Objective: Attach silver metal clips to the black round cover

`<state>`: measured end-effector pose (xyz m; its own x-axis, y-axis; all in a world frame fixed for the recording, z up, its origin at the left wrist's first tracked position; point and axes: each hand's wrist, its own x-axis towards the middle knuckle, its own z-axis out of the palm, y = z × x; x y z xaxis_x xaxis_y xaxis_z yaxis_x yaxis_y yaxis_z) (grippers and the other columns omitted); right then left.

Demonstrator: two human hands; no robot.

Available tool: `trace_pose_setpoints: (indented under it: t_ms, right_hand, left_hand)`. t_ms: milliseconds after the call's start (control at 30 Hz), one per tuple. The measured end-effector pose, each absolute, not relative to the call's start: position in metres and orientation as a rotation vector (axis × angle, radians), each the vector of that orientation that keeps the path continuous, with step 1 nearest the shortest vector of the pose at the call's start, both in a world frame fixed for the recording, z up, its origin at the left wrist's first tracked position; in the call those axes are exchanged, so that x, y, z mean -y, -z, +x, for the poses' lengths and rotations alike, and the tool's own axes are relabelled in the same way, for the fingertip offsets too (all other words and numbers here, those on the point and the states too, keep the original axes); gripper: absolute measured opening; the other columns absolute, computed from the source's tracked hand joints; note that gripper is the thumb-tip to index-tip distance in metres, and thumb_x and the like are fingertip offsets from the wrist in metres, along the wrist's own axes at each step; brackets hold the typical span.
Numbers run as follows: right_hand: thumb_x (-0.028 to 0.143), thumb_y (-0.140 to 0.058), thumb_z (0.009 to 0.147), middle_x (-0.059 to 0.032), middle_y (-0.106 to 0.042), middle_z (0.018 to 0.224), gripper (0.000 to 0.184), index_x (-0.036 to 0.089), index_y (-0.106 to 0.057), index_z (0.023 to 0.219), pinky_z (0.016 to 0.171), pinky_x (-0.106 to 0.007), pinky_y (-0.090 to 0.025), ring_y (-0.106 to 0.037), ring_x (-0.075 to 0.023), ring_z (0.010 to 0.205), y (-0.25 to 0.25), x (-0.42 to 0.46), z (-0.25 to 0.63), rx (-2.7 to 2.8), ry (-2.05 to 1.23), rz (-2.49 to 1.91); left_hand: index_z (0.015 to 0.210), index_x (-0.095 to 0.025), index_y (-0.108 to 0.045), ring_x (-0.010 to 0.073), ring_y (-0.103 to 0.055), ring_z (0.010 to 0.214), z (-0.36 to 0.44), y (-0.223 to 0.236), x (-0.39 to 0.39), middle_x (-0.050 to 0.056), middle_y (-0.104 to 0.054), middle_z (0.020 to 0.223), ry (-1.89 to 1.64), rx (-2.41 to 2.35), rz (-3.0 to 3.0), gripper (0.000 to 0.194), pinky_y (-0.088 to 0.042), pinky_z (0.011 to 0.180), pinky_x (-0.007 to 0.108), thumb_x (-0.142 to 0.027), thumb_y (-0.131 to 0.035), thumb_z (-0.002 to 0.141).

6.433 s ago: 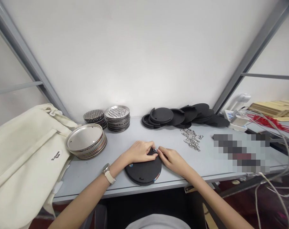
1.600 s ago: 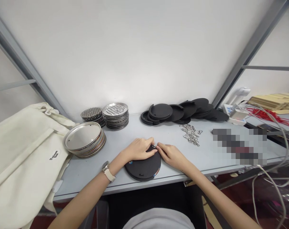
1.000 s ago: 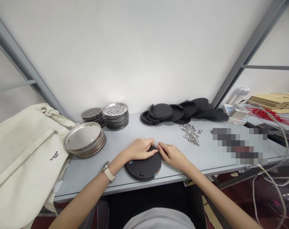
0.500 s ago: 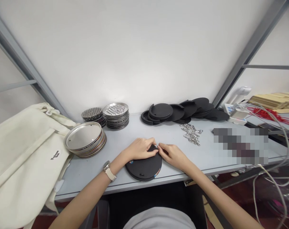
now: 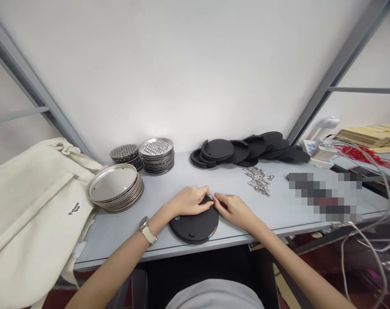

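Observation:
A round black disc [image 5: 195, 225] lies at the table's front edge, with a strip of coloured print showing along its right rim. My left hand [image 5: 192, 201] lies over its far part, fingers curled and thumb pressed toward a small metal clip [image 5: 210, 197] at the far right rim. From the right, my right hand [image 5: 231, 209] pinches at that same clip; the fingertips of both hands nearly meet and hide most of it. Similar metal clips [image 5: 258, 180] sit in a loose pile beyond my right hand.
Metal lids [image 5: 113, 184] are stacked on the left, with perforated grater discs [image 5: 156, 148] behind them. Several black discs [image 5: 217, 150] overlap along the wall. A cream bag [image 5: 37, 206] leans at the left; a white cable [image 5: 383, 180] hangs at the right.

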<state>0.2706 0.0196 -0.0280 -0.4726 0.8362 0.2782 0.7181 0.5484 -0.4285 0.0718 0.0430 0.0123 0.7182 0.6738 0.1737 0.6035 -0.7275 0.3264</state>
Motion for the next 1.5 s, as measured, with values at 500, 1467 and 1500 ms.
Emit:
trace_pose_setpoints:
  t_ms: [500,1467,1500]
  right_hand:
    - [0.025,-0.038,0.091,0.0015,-0.053,0.056,0.022,0.020,-0.051,0.075,0.051,-0.023,-0.027,-0.043,-0.0111,0.046,0.0282,-0.0193,0.2704,2.314,-0.329,-1.246]
    - [0.026,-0.036,0.092,0.0040,-0.044,0.052,0.025,0.021,-0.041,0.068,0.050,-0.022,-0.027,-0.041,-0.0108,0.046,0.0255,-0.0175,0.2684,2.264,-0.296,-1.257]
    - [0.026,-0.036,0.092,0.0044,-0.043,0.052,0.025,0.021,-0.040,0.068,0.050,-0.022,-0.027,-0.040,-0.0106,0.045,0.0254,-0.0175,0.2690,2.250,-0.309,-1.260]
  left_hand:
    - [0.085,-0.020,-0.047,0.0109,-0.047,0.051,0.0722,-0.0130,-0.0420,-0.005,-0.051,0.061,-0.405,-1.014,2.655,0.017,-0.029,0.051,0.023,-0.036,-0.050,0.087]
    - [0.086,-0.019,-0.047,0.0102,-0.046,0.051,0.0719,-0.0115,-0.0434,-0.006,-0.049,0.060,-0.419,-0.986,2.608,0.017,-0.031,0.051,0.023,-0.036,-0.051,0.086]
    - [0.086,-0.019,-0.047,0.0101,-0.046,0.051,0.0718,-0.0115,-0.0433,-0.006,-0.049,0.060,-0.420,-0.979,2.617,0.017,-0.031,0.051,0.023,-0.036,-0.051,0.087]
